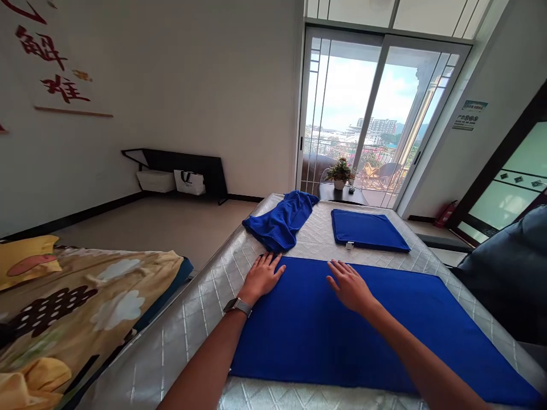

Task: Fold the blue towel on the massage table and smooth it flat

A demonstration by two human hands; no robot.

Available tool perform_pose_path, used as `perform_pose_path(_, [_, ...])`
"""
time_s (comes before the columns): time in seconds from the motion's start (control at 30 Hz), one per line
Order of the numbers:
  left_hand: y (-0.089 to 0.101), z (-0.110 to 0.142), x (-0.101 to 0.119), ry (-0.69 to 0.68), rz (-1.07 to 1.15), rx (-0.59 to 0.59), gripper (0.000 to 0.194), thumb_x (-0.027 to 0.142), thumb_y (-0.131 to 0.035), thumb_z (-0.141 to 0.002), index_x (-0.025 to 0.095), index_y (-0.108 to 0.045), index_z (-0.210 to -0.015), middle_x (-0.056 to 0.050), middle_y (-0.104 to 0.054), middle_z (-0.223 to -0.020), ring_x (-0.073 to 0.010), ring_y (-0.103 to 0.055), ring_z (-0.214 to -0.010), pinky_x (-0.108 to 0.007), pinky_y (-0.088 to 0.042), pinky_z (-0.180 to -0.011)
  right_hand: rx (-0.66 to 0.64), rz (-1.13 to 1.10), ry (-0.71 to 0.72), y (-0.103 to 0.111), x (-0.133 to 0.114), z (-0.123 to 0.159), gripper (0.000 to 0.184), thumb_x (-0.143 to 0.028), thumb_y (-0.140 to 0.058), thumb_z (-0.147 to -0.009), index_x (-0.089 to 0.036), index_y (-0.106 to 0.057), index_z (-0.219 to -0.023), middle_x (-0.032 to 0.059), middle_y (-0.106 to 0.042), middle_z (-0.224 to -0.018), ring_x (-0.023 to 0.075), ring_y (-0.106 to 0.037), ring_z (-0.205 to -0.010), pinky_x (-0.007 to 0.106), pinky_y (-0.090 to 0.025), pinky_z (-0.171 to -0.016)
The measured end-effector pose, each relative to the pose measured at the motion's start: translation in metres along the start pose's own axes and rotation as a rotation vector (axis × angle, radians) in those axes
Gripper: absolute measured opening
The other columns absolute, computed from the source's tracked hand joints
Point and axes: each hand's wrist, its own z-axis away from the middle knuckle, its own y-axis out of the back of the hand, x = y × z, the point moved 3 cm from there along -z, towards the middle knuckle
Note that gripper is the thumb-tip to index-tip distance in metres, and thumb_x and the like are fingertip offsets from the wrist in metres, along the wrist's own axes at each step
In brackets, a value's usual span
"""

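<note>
The fingers (268, 260) of the left hand (260, 280) are spread and released, laid palm down at the far left corner of the cloth (316, 324). The fingers (347, 269) of the right hand (351, 288) are also open and grasp nothing, palm down over the cloth, their tips by its far edge. A watch (238, 306) is on the left wrist.

The cloth, blue and spread flat, lies on a silver quilted mattress (205, 302). Just beyond the left fingertips is a crumpled cloth (282, 221), also blue; to its right, apart from it, is a folded cloth (368, 229) with a white tag (349, 245) at its near edge.

Left of the mattress are a patterned blanket (115, 285) and a yellow pillow (29, 261). Past its far end, a plant (340, 172) stands on a dark table (337, 194) before glass doors (342, 108). A black bag-like shape (508, 273) is at the right.
</note>
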Motion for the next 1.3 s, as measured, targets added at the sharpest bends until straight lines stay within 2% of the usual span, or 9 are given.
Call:
perform_pose_path(0.07, [0.0,0.0,0.0,-0.001,-0.01,-0.002,0.063,0.054,-0.033,-0.105,0.02,-0.04,-0.158,-0.014,-0.04,-0.164,-0.0295,-0.031,-0.154,-0.049,-0.02,-0.127,-0.092,-0.08,0.048,-0.013,-0.04,-0.013,0.068,-0.055,-0.023,-0.106,-0.018,-0.035,-0.161,0.0067,-0.03,-0.168,0.0258,-0.023,-0.156,0.045,-0.021,-0.127])
perform_pose_path(0.13, [-0.001,0.0,-0.001,-0.01,-0.015,0.001,0.064,0.054,-0.033,-0.105,0.02,-0.039,-0.158,-0.014,-0.039,-0.164,-0.029,-0.03,-0.155,-0.049,-0.019,-0.127,-0.159,-0.129,0.054,-0.024,-0.061,-0.02,0.072,-0.061,-0.02,-0.105,-0.02,-0.03,-0.163,0.0063,-0.023,-0.17,0.0275,-0.017,-0.157,0.049,-0.016,-0.127])
perform_pose_path(0.2, [-0.002,-0.001,-0.002,-0.022,-0.019,0.008,0.064,0.054,-0.032,-0.105,0.02,-0.04,-0.158,-0.013,-0.039,-0.164,-0.0288,-0.03,-0.154,-0.049,-0.02,-0.127,-0.188,-0.152,0.044,-0.03,-0.067,-0.023,0.074,-0.064,-0.017,-0.104,-0.022,-0.026,-0.164,0.0052,-0.018,-0.171,0.0273,-0.012,-0.158,0.05,-0.012,-0.127])
perform_pose_path(0.3, [-0.005,-0.002,-0.003,-0.029,-0.018,0.014,0.064,0.054,-0.031,-0.105,0.02,-0.04,-0.158,-0.013,-0.04,-0.164,-0.0291,-0.03,-0.154,-0.049,-0.02,-0.127,-0.197,-0.153,0.019,-0.03,-0.053,-0.02,0.073,-0.065,-0.014,-0.104,-0.025,-0.023,-0.165,0.0024,-0.015,-0.171,0.0247,-0.009,-0.159,0.049,-0.009,-0.128])
perform_pose_path(0.53, [-0.007,-0.003,-0.005,-0.029,0.0,0.008,0.064,0.053,-0.033,-0.105,0.019,-0.038,-0.159,-0.015,-0.039,-0.164,-0.0292,-0.03,-0.155,-0.05,-0.018,-0.127,-0.207,-0.092,-0.138,-0.021,0.031,0.016,0.077,-0.066,-0.011,-0.103,-0.021,-0.019,-0.165,0.0028,-0.014,-0.172,0.0226,-0.007,-0.159,0.045,-0.005,-0.128])
perform_pose_path(0.87, [-0.009,-0.007,-0.01,-0.025,-0.01,0.006,0.063,0.053,-0.032,-0.105,0.021,-0.038,-0.159,-0.014,-0.04,-0.164,-0.0274,-0.03,-0.154,-0.049,-0.019,-0.127,-0.122,0.106,-0.515,-0.014,0.22,0.094,0.074,-0.055,-0.014,-0.103,-0.016,-0.021,-0.165,0.0054,-0.02,-0.171,0.0237,-0.014,-0.158,0.047,-0.014,-0.128])
perform_pose_path(1.0, [-0.01,-0.009,-0.013,-0.03,-0.035,-0.012,0.063,0.053,-0.032,-0.104,0.022,-0.037,-0.159,-0.012,-0.041,-0.164,-0.0269,-0.03,-0.155,-0.049,-0.019,-0.127,-0.086,0.124,-0.637,-0.017,0.281,0.12,0.076,-0.055,-0.014,-0.101,-0.015,-0.022,-0.165,0.0056,-0.021,-0.171,0.0269,-0.016,-0.158,0.051,-0.017,-0.127])
perform_pose_path(1.13, [-0.012,-0.011,-0.016,-0.022,-0.044,-0.015,0.063,0.053,-0.032,-0.104,0.023,-0.036,-0.16,-0.01,-0.04,-0.165,-0.0271,-0.03,-0.155,-0.049,-0.02,-0.127,-0.037,0.12,-0.701,-0.022,0.316,0.134,0.078,-0.057,-0.013,-0.099,-0.016,-0.025,-0.164,0.0065,-0.022,-0.171,0.0278,-0.018,-0.157,0.052,-0.02,-0.126])
perform_pose_path(1.3, [-0.014,-0.012,-0.019,-0.036,-0.028,-0.009,0.062,0.054,-0.032,-0.104,0.025,-0.036,-0.159,-0.01,-0.041,-0.164,-0.0273,-0.031,-0.154,-0.051,-0.022,-0.126,-0.023,0.114,-0.739,-0.023,0.327,0.136,0.08,-0.059,-0.013,-0.098,-0.015,-0.024,-0.164,0.0075,-0.023,-0.171,0.0272,-0.018,-0.157,0.052,-0.019,-0.127])
